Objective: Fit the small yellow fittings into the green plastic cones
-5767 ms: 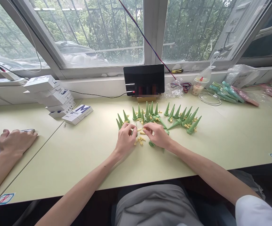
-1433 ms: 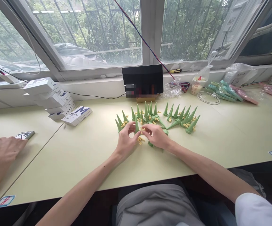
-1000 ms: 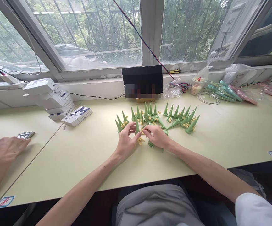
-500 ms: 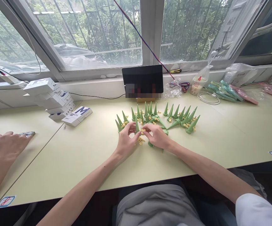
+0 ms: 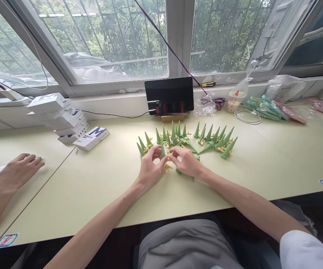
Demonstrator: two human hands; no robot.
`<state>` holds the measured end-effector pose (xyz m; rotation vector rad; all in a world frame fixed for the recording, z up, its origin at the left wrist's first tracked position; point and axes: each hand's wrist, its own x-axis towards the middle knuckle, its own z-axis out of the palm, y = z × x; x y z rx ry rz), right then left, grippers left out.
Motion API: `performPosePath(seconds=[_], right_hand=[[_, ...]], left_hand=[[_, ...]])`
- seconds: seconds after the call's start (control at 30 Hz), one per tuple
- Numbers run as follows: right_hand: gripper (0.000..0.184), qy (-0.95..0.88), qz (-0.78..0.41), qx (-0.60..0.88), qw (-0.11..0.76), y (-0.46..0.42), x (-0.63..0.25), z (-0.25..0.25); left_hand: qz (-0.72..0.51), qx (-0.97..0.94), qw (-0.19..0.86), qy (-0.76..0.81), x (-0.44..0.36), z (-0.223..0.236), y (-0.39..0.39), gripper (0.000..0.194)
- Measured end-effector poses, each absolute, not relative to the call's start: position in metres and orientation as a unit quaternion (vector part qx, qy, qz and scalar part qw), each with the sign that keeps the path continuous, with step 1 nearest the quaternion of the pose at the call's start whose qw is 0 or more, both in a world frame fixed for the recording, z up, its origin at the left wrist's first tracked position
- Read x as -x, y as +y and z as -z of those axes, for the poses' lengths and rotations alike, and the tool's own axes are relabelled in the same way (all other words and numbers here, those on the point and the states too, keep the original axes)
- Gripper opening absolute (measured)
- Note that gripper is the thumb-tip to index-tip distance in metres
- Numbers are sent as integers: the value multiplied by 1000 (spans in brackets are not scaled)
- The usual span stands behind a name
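My left hand (image 5: 151,164) is closed around a green plastic watering spike (image 5: 162,148), held upright with its tip pointing up. Close on its right, my right hand (image 5: 186,160) pinches a small yellow valve (image 5: 168,154) against the spike's side; the fingers partly hide where the two meet. Loose yellow valves (image 5: 167,168) lie on the table below my fingertips. A green piece with a ring-shaped end (image 5: 179,171) lies under my right hand. Beyond both hands stand several more green spikes (image 5: 174,135), many with yellow valves, and a few lie on their sides.
A black tablet (image 5: 169,96) leans at the back by the window. White boxes (image 5: 63,116) are stacked at the left, with one box (image 5: 92,138) lying in front. Another person's hand (image 5: 18,172) rests at far left. A bagged cup (image 5: 235,99) and coloured packets (image 5: 267,108) sit back right.
Some seconds ago both hands were at a small yellow piece; since then a green spike has come upright into my left hand. Lately my hands barely shift, while the other person's hand moves.
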<state>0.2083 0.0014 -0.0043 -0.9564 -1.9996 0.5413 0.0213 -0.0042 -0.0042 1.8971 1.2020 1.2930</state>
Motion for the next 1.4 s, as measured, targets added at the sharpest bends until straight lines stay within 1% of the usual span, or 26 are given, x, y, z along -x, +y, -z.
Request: performPosePath(seconds=[0.23,0.47,0.53,0.63,0.83,0.93,1.07,1.17,1.23,1.33,1.4], right_hand=[[6,-802,-217,373,412,2,-207,3],[21,-806,-219,386,392,3,-208,3],[19,-806,-218,384,394,3,-208,3],[9,-803,-217,382,404,2,-208,4],[7,-807,-216,378,399,1,-208,5],[10,-808,-216,384,391,2,-208,6],[21,-812,-212,392,376,4,-208,6],[25,-814,-203,396,372,4,-208,7],[22,-813,-199,393,380,4,-209,7],[11,-806,-203,386,399,3,-208,6],[9,-804,-206,385,404,2,-208,6]], left_hand=[[-479,-704,276,446,-21,5,-5,38],[-471,-707,279,447,-21,4,-6,36],[-471,-706,279,449,-22,4,-6,37],[-471,-705,280,451,-22,4,-5,37],[-468,-702,281,458,-21,6,-5,39],[-461,-704,283,460,-22,5,-5,38],[-458,-709,285,454,-23,4,-7,37],[-457,-711,286,452,-22,4,-7,37],[-458,-711,283,451,-22,5,-7,37],[-460,-710,281,453,-22,6,-6,37],[-459,-709,280,456,-21,6,-5,37]])
